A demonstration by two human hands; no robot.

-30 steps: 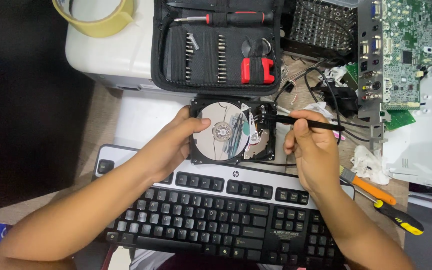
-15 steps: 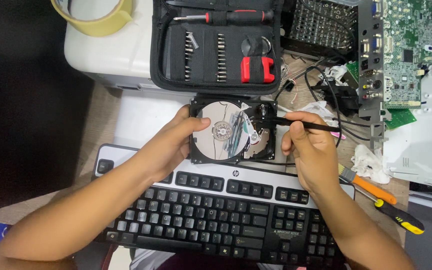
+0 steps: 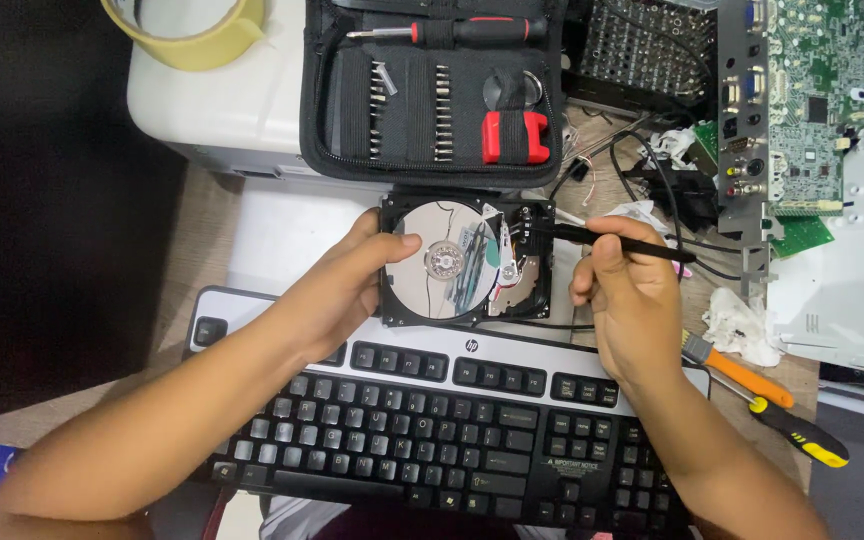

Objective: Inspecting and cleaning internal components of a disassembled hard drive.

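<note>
Head view: you are bracing the opened drive [image 3: 467, 262] with your left hand [image 3: 347, 285], fingers curled round its left edge and the thumb pressing down on the top rim, likely so the case is not sliding while the tool works. The drive is lying flat, platter up, just above the keyboard [image 3: 432, 420] and below the open bit kit [image 3: 432, 90]. Your right hand [image 3: 624, 295] is pinching a thin black tool [image 3: 617, 240] between thumb and fingers, pen-fashion, its tip reaching into the drive's right side near the arm assembly; whether the tip is touching a part, you cannot tell. The low sideways angle is probably giving you control at the tip. The surface is crowded: a tape roll [image 3: 187, 30] is sitting on a white box [image 3: 222, 100] at upper left, a green circuit board [image 3: 822, 100] at upper right, black cables [image 3: 642, 160] trailing between, an orange-handled tool [image 3: 737, 370] and a yellow-handled one [image 3: 802, 440] lying right of the keyboard. Dark floor is showing at left.
</note>
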